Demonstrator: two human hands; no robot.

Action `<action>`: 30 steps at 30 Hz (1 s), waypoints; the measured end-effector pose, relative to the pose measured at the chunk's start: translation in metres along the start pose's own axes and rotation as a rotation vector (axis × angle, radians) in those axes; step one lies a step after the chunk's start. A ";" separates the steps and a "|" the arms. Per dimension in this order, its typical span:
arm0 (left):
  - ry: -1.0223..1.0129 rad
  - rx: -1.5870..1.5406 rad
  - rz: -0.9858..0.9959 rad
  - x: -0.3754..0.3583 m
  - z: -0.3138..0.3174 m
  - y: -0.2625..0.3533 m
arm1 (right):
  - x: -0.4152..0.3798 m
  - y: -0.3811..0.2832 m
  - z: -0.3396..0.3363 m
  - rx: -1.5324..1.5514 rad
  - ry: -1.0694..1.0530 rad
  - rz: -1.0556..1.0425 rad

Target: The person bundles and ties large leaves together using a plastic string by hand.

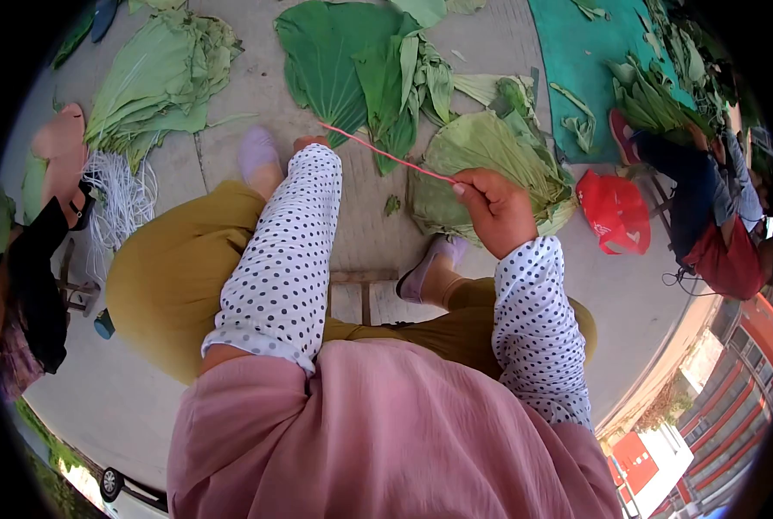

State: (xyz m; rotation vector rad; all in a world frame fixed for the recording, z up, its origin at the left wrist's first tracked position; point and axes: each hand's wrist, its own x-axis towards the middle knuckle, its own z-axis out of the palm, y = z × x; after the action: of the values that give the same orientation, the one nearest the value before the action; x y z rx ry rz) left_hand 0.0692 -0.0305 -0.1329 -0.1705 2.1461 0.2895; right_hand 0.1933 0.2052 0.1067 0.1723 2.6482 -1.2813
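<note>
A thin pink string [384, 154] runs almost straight between my two hands. My right hand [500, 212] is closed, pinching one end of it between thumb and fingers. At the other end is my left hand [309, 142], mostly hidden by the dotted sleeve; it appears closed on the string. Under and beside my right hand lies a round stack of pale green leaves [457, 160] on the ground. Large dark green leaves [330, 65] are spread ahead of my left hand, with crumpled leaves [428, 76] at their right side.
Another leaf pile [166, 73] and a bundle of white strings [120, 195] lie left. A red plastic bag [613, 212] sits right, near a green mat [581, 82] with leaves. People sit at both sides. My shoes [258, 151] flank the work area.
</note>
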 end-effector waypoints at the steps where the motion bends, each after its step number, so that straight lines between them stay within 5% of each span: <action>1: 0.057 -0.450 -0.187 0.008 -0.002 0.007 | 0.001 -0.003 0.002 -0.002 0.020 -0.011; 2: 0.115 -0.899 -0.378 0.017 -0.003 0.013 | 0.004 -0.005 0.002 -0.011 0.012 -0.005; 12: 0.268 -0.645 -0.471 0.052 -0.009 0.041 | 0.022 -0.007 0.005 -0.034 -0.089 0.002; 15: 0.549 -1.226 -0.245 0.052 -0.009 0.028 | 0.021 -0.007 0.005 -0.048 -0.031 -0.025; 19: 0.603 -1.618 0.060 0.032 -0.054 0.024 | 0.018 0.008 0.005 0.004 0.033 0.001; 23: 0.718 -1.606 0.361 -0.024 -0.124 0.034 | 0.011 0.010 0.000 0.007 0.107 -0.027; 25: 0.586 -1.587 0.584 -0.063 -0.158 0.033 | 0.009 0.020 0.003 0.010 0.169 -0.094; 30: 0.399 -1.407 0.720 -0.181 -0.213 0.032 | -0.005 0.013 0.001 0.002 0.336 -0.212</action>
State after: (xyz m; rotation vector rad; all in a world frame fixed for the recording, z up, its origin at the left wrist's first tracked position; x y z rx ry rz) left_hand -0.0074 -0.0550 0.1368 -0.2405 1.8842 2.2921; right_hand 0.2003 0.2128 0.0971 0.1183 3.0179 -1.4294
